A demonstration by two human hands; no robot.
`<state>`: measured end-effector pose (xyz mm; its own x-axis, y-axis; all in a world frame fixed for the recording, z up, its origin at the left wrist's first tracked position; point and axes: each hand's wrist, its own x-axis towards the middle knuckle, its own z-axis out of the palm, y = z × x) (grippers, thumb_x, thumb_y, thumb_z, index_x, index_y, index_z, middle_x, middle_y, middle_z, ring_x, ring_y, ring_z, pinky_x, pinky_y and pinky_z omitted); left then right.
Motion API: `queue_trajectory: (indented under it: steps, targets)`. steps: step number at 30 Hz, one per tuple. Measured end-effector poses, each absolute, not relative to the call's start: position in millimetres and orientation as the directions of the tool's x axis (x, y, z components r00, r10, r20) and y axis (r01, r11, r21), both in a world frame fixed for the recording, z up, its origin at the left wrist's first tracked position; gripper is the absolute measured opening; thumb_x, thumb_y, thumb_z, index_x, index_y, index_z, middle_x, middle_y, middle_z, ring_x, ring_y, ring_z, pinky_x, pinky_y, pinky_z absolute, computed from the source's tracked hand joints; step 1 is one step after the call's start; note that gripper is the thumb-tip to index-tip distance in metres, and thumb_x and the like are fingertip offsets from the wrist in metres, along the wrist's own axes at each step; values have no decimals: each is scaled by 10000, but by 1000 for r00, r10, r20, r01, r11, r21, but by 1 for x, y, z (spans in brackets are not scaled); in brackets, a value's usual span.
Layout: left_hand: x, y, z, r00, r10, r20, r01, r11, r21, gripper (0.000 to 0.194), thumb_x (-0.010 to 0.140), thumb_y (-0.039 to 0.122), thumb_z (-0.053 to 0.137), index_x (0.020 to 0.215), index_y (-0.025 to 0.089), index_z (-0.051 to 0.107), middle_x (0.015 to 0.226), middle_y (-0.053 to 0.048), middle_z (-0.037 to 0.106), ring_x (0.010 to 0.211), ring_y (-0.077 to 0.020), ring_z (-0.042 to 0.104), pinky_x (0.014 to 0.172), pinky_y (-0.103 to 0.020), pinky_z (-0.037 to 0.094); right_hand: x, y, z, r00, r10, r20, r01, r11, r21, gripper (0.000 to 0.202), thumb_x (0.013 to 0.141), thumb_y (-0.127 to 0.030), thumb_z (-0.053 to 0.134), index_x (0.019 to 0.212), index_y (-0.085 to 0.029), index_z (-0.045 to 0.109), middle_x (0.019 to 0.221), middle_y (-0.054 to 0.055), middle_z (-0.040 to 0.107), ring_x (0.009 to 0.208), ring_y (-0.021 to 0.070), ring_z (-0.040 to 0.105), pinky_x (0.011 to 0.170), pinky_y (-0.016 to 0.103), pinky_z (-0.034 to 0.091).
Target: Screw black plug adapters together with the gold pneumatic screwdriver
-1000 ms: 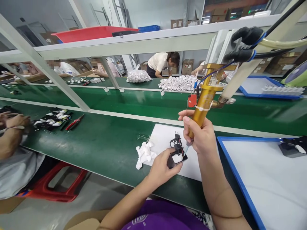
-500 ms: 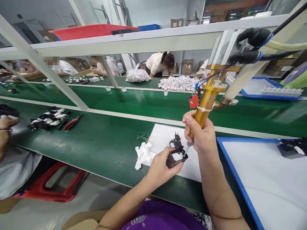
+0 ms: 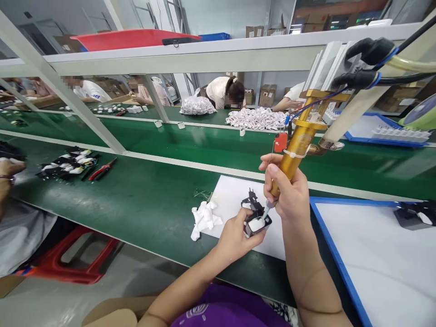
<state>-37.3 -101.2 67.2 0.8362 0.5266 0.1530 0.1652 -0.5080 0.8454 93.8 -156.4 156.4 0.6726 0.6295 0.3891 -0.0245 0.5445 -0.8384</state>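
My left hand (image 3: 235,234) grips a small black plastic housing (image 3: 251,232) with a white block (image 3: 257,223) inside and a black cable with a two-pin plug (image 3: 251,198) beyond it. In my right hand (image 3: 289,188) is a gold-coloured glue dispensing gun (image 3: 295,147), tilted, with a red switch (image 3: 280,142) on its side. Its pale nozzle (image 3: 266,211) points down into the housing, at the edge of the white block. Whether the tip touches the block I cannot tell. The index finger of my right hand is lifted off the barrel, near the switch's lever.
A white sheet (image 3: 231,190) lies under my hands, with crumpled white tissue (image 3: 205,219) at its left. To the right is a blue-rimmed tray (image 3: 335,254) holding another black housing (image 3: 413,218). Red-handled pliers (image 3: 102,170) lie left, near a co-worker's hand (image 3: 12,169).
The housing has turned in my left hand, so its open top faces me more. The nozzle has shifted from the housing's right corner to over the white block. My right index finger has straightened.
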Motion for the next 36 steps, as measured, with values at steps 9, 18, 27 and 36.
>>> queue_trajectory:
  steps: [9,18,27,36]
  targets:
    - [-17,-112,50,779,558,285,122,-582,804,341,719,334,693,942,229,458,838,-12,668,723,-189,657,633,-272,486,91,-156,156,683,615,394,-24,558,-830,236,849,-365,662,1020,-201,666,788,-1,585,408,31,384,307,161,302]
    - [-12,-115,47,728,568,383,106,-645,757,350,710,361,690,922,215,454,742,-6,651,570,-174,622,522,-259,450,91,-155,155,677,612,409,-25,575,-818,204,864,-371,663,953,-188,657,657,-28,542,374,40,383,294,157,282]
    - [-11,-117,49,717,574,395,83,-634,769,373,713,376,696,933,216,442,766,-21,664,586,-183,635,535,-267,468,91,-155,154,675,605,422,-10,580,-815,235,866,-420,663,921,-197,617,662,-34,523,389,44,385,305,153,310]
    - [-27,-98,34,755,523,395,143,-720,679,336,767,289,690,1024,199,495,862,-38,662,776,-216,648,693,-327,529,102,-152,153,673,575,466,-25,648,-762,280,864,-430,655,1032,-206,655,867,15,568,465,48,420,296,150,315]
